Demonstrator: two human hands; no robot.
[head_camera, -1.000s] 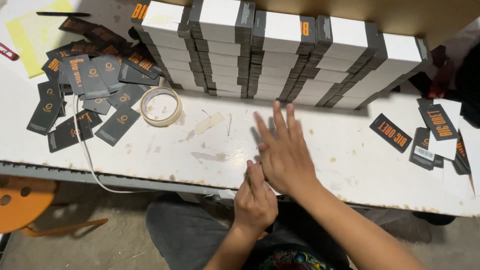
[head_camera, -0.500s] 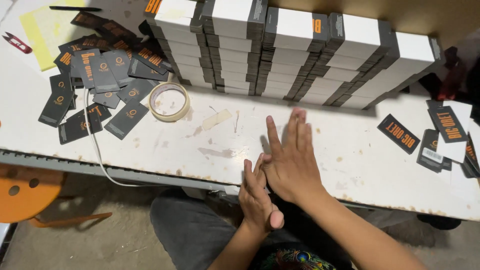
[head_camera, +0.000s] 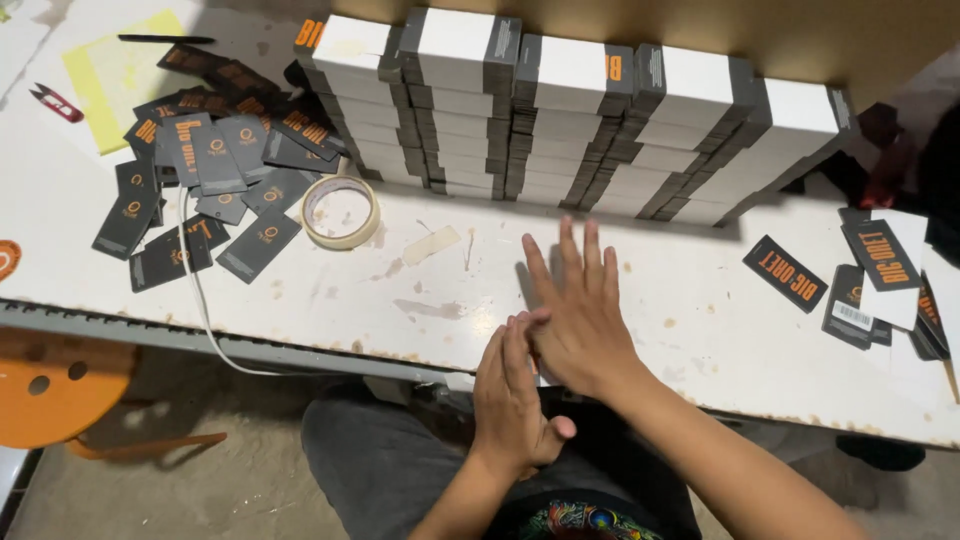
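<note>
Packing workshop: stacked boxes (head_camera: 560, 120), tags (head_camera: 215, 170)

Both forearms are bare to the bottom edge of the view, with no sleeve, watch or ring showing on the left hand (head_camera: 512, 400) or the right hand (head_camera: 575, 310). Below the white table (head_camera: 700, 300), the lap is covered by dark grey trousers (head_camera: 390, 470). Nearer the body than the trousers, a black shirt (head_camera: 590, 520) shows a printed pattern in green, orange and teal at its front.
</note>
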